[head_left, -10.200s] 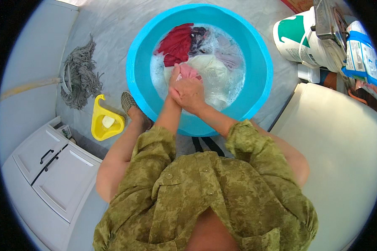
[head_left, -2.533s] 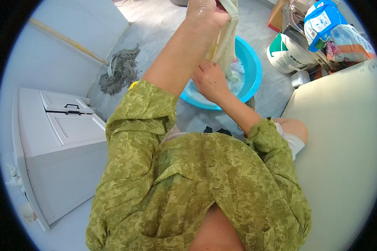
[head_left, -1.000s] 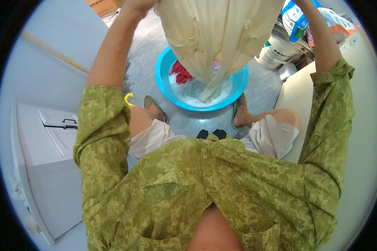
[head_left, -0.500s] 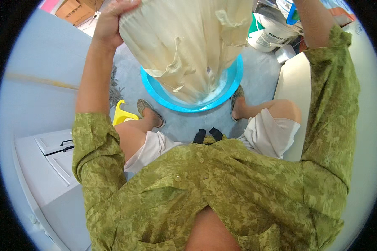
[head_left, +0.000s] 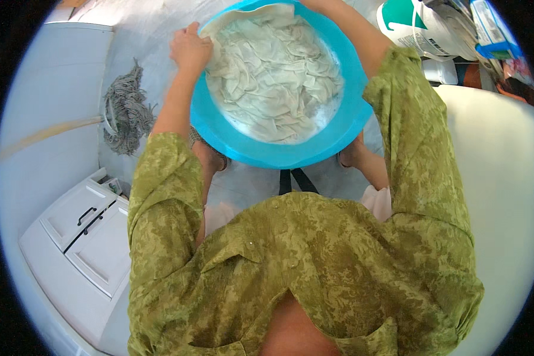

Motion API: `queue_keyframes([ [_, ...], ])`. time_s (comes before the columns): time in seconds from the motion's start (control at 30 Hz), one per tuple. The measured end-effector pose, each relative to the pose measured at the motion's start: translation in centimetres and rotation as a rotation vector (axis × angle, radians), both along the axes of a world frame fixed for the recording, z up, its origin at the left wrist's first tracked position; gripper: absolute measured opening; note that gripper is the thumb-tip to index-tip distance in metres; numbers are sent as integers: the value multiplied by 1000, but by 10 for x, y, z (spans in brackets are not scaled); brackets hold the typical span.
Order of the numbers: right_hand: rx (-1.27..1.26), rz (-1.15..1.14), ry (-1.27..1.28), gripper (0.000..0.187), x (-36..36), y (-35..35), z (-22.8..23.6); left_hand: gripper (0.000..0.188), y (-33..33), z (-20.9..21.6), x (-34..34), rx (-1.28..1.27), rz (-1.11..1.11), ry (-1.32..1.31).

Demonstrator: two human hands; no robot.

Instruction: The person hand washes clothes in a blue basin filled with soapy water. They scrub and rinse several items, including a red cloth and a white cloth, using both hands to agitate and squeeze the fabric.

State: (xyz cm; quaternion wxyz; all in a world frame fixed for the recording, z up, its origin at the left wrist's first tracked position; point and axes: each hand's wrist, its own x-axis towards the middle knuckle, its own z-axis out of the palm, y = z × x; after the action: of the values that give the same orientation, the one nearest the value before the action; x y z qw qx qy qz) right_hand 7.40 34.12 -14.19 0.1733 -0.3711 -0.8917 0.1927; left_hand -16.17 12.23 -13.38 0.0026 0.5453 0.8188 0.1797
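A wide blue basin (head_left: 279,155) stands on the floor between my feet. Crumpled in it lies a pale cream cloth (head_left: 273,80), wet-looking, with whitish suds beside its lower right edge. My left hand (head_left: 191,50) is closed on the cloth's thick banded edge at the basin's upper left rim. That band runs straight across the far side of the basin toward my right hand (head_left: 315,5). The top of the picture cuts off most of my right hand, so its fingers are hidden.
A grey string mop (head_left: 126,110) lies on the floor at the left, near a white cabinet (head_left: 89,228). White and green buckets (head_left: 421,29) and a blue-and-white package (head_left: 493,28) crowd the upper right. A pale smooth surface (head_left: 492,178) flanks my right side.
The cloth, held up and spread above the basin before, now lies heaped inside it. Both hands have come down to the rim. The basin appears larger and higher in the picture.
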Motion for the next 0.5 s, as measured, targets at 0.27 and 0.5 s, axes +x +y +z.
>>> queue_keyframes([
  [0.27,-501,-110,-730,31,103,-92,-85,20,-37,-113,177,-474,141,-1639],
  [0.5,-634,-284,-245,31,114,-121,-106,20,-27,-134,233,-466,388,-1625],
])
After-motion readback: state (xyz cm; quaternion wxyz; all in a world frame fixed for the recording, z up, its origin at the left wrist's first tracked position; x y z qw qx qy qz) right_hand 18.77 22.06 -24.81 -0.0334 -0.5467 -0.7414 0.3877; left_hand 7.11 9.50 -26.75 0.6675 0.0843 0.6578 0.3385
